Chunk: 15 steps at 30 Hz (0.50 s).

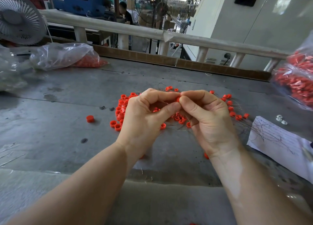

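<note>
Your left hand (149, 116) and your right hand (208, 121) meet above the middle of the tabletop (67, 140), fingertip to fingertip. Between them you hold one red cap (177, 99). The thumb and forefinger of each hand are curled in and pinch it from either side, so the cap sits off the surface, right where the two hands touch. Your other fingers are folded loosely under the palms. A thin strand may run through your right hand's grip, but it is too fine to be sure.

Directly under and behind your hands lies a pile of red caps (122, 106), thickest at the left and trailing round to the right. A lone cap (89, 118) sits apart from the pile, off to its left. Fine wires (264, 131) fan out from the pile toward the right and cross onto a sheet of paper (279, 143) at the right side of the tabletop. Just beyond the paper's far corner are a few small white pieces (281, 120).

At the far left a clear bag (67, 55) lies on its side with red caps in its end. A second bag (296, 82), packed with red parts, stands at the right edge. A fan (18, 18) stands behind the left bag, and a pale railing (118, 28) runs along the back.
</note>
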{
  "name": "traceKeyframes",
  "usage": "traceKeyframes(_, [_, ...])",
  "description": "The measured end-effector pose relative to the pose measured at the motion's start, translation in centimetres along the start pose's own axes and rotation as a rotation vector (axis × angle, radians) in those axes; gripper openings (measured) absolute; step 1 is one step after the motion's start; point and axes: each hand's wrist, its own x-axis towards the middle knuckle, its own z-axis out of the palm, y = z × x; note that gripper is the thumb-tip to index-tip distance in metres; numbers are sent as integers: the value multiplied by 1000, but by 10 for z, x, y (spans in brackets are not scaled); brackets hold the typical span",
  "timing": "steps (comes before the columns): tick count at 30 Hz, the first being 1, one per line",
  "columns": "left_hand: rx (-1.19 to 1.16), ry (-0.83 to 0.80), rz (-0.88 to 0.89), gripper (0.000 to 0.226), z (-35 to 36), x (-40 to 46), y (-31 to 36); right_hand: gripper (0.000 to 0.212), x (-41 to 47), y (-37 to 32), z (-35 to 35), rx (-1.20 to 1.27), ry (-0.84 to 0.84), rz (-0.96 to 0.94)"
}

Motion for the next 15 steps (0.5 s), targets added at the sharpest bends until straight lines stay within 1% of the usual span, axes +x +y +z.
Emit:
traceKeyframes(4, [-64,2,-14,28,0,0,1,14,1,-3,-1,35,-4,0])
traceKeyframes(9, [-61,-1,44,28,0,0,4,16,1,-5,-3,70,-59,36])
traceKeyframes(15, [-56,-15,66,27,0,0,6,16,1,-5,-4,97,-75,49])
